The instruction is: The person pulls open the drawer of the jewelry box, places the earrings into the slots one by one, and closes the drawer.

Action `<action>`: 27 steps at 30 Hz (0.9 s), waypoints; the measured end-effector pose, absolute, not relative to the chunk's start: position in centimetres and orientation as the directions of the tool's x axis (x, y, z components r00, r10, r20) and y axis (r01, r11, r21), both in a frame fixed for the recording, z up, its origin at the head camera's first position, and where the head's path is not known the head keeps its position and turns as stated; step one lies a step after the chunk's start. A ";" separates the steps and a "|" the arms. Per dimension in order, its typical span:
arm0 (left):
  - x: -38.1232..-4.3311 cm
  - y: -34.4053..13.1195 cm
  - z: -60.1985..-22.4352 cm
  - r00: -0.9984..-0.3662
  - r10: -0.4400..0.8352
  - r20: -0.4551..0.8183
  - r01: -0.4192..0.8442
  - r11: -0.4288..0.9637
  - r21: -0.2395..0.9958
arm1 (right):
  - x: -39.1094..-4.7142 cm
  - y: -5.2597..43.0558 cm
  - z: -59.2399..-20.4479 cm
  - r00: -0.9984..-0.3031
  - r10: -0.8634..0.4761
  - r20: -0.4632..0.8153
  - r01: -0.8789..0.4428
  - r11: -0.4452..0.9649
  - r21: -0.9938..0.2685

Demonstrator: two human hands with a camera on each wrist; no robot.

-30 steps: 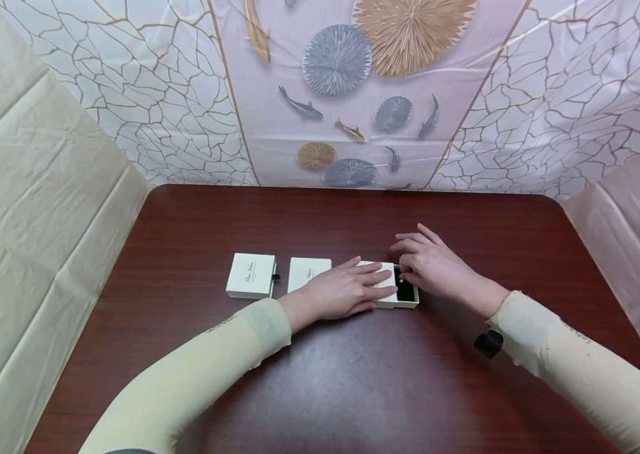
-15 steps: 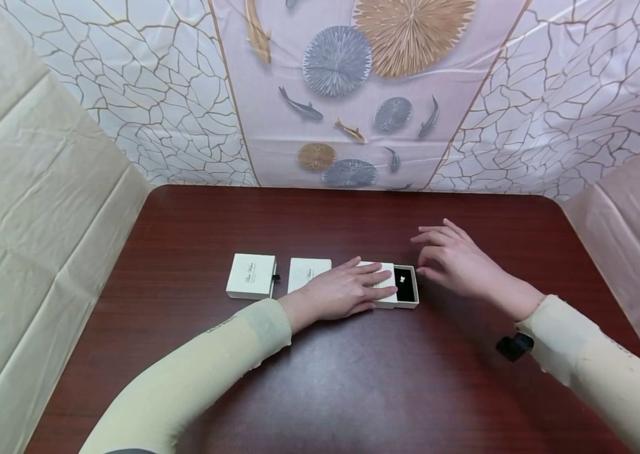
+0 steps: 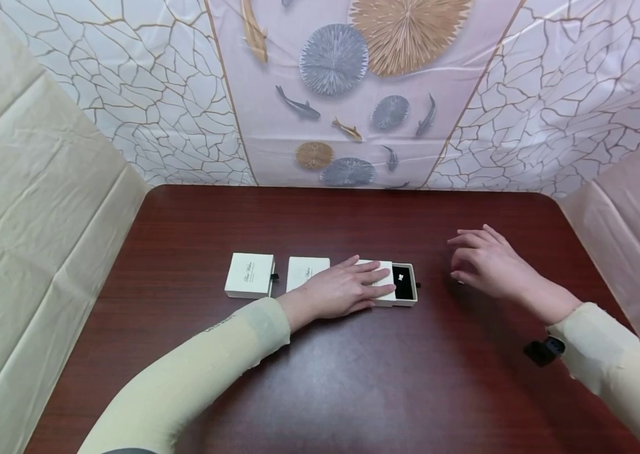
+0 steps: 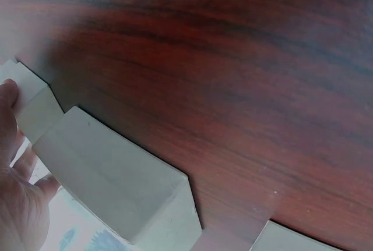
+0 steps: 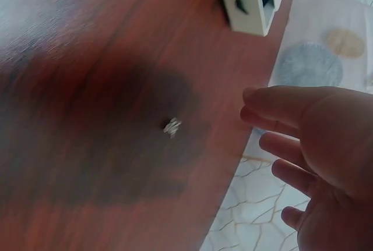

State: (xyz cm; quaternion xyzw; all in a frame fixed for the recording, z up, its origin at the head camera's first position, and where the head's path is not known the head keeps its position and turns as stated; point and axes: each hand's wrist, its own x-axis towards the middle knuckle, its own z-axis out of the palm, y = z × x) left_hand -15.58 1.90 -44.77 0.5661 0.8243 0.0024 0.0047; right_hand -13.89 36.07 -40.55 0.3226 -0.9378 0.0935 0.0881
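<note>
My left hand (image 3: pixel 348 288) lies with outstretched fingers across the sleeve of a white jewellery box (image 3: pixel 386 277), the rightmost of three. The box's drawer (image 3: pixel 412 302) is pulled out to the right, showing a black insert with one small silvery stud earring (image 3: pixel 401 277) on it. To the right of this drawer, my right hand (image 3: pixel 487 265) hovers over the table with loosely bent fingers. Another small silvery piece, like a stud earring (image 5: pixel 172 126), rests on the table below that hand, apart from the fingertips in the right wrist view.
A closed white box (image 3: pixel 250 275) with a black pull tab stands at the left. The middle white box (image 3: pixel 302 271) is partly covered by my left hand. All sit on a dark red-brown table (image 3: pixel 320 378); a patterned cloth (image 3: pixel 331 126) hangs behind its far edge.
My right hand has left the drawer and moved right. A small silvery piece now lies on the table beneath it. My left hand has stayed on the box.
</note>
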 end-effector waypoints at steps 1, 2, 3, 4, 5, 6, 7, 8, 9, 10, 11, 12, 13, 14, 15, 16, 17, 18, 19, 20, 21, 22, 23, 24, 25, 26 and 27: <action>-15.6 1.9 -44.7 -0.359 0.933 -0.006 0.933 0.359 0.010 | -13.9 36.3 -40.7 -0.780 -0.586 0.218 -0.616 0.781 -0.106; -15.6 1.8 -44.7 -0.360 0.933 -0.007 0.933 0.361 0.012 | -13.8 36.6 -40.8 -0.785 -0.583 0.212 -0.610 0.787 -0.095; -15.6 1.8 -44.7 -0.361 0.933 -0.008 0.932 0.361 0.015 | -13.7 36.8 -41.0 -0.787 -0.581 0.208 -0.606 0.791 -0.084; -15.6 1.8 -44.7 -0.362 0.932 -0.009 0.932 0.362 0.019 | -13.7 37.0 -41.2 -0.787 -0.581 0.207 -0.604 0.793 -0.074; -15.6 1.8 -44.6 -0.364 0.931 -0.010 0.931 0.364 0.022 | -13.6 37.2 -41.4 -0.786 -0.581 0.210 -0.604 0.795 -0.063; -15.7 1.7 -44.6 -0.365 0.931 -0.013 0.930 0.366 0.026 | -13.6 37.4 -41.7 -0.785 -0.582 0.214 -0.604 0.795 -0.055; -15.7 1.7 -44.6 -0.368 0.930 -0.014 0.929 0.368 0.027 | -13.6 37.6 -41.9 -0.782 -0.584 0.220 -0.606 0.794 -0.047; -15.7 1.7 -44.6 -0.370 0.929 -0.016 0.928 0.371 0.029 | -13.6 37.7 -42.1 -0.779 -0.585 0.226 -0.607 0.793 -0.042; -15.7 1.7 -44.6 -0.372 0.928 -0.017 0.928 0.372 0.031 | -13.6 37.9 -42.4 -0.776 -0.586 0.233 -0.609 0.792 -0.037; -15.6 1.7 -44.5 -0.374 0.927 -0.017 0.927 0.374 0.030 | -13.5 38.0 -42.6 -0.775 -0.585 0.238 -0.609 0.792 -0.036; -15.6 1.7 -44.5 -0.375 0.927 -0.017 0.926 0.376 0.032 | -13.5 38.1 -42.8 -0.773 -0.586 0.242 -0.610 0.791 -0.034; -15.6 1.7 -44.5 -0.375 0.927 -0.017 0.926 0.376 0.033 | -13.5 38.1 -43.0 -0.773 -0.587 0.243 -0.610 0.792 -0.031; -15.6 1.6 -44.6 -0.374 0.927 -0.015 0.926 0.375 0.036 | -13.5 38.2 -43.1 -0.773 -0.586 0.243 -0.610 0.792 -0.029; -15.6 1.6 -44.6 -0.374 0.927 -0.014 0.927 0.374 0.038 | -13.4 38.2 -43.3 -0.775 -0.585 0.241 -0.608 0.794 -0.029; -15.6 1.6 -44.6 -0.373 0.928 -0.014 0.927 0.373 0.041 | -13.4 38.3 -43.4 -0.778 -0.583 0.237 -0.605 0.796 -0.029; -15.6 1.7 -44.6 -0.373 0.928 -0.015 0.927 0.373 0.042 | -13.3 38.3 -43.5 -0.781 -0.580 0.232 -0.602 0.798 -0.029; -15.5 1.7 -44.6 -0.372 0.928 -0.016 0.927 0.372 0.044 | -13.2 38.3 -43.5 -0.783 -0.578 0.228 -0.599 0.800 -0.029; -15.5 1.7 -44.6 -0.371 0.928 -0.016 0.927 0.371 0.044 | -13.2 38.3 -43.6 -0.786 -0.575 0.225 -0.596 0.803 -0.029; -15.5 1.7 -44.7 -0.371 0.928 -0.019 0.927 0.372 0.048 | -13.1 38.4 -43.7 -0.788 -0.573 0.224 -0.593 0.805 -0.030; -15.5 1.7 -44.7 -0.372 0.928 -0.022 0.927 0.373 0.050 | -13.1 38.4 -43.8 -0.790 -0.571 0.224 -0.591 0.806 -0.030; -15.5 1.7 -44.7 -0.372 0.928 -0.023 0.927 0.372 0.052 | -13.1 38.4 -43.8 -0.790 -0.570 0.224 -0.591 0.806 -0.031; -15.5 1.8 -44.7 -0.372 0.928 -0.024 0.927 0.373 0.052 | -13.1 38.4 -43.9 -0.790 -0.570 0.225 -0.591 0.806 -0.032; -15.5 1.8 -44.7 -0.372 0.928 -0.025 0.927 0.373 0.051 | -13.0 38.4 -43.9 -0.790 -0.569 0.226 -0.591 0.806 -0.034; -15.5 1.8 -44.7 -0.372 0.928 -0.024 0.927 0.373 0.050 | -13.1 38.4 -44.0 -0.790 -0.569 0.227 -0.591 0.806 -0.035; -15.5 1.8 -44.7 -0.373 0.928 -0.024 0.926 0.373 0.049 | -13.1 38.3 -44.0 -0.790 -0.570 0.227 -0.592 0.805 -0.037; -15.5 1.8 -44.8 -0.373 0.927 -0.023 0.926 0.374 0.043 | -13.1 38.3 -44.1 -0.789 -0.570 0.228 -0.592 0.805 -0.039; -15.5 1.8 -44.8 -0.374 0.927 -0.021 0.926 0.375 0.040 | -13.1 38.2 -44.1 -0.790 -0.570 0.227 -0.592 0.805 -0.042</action>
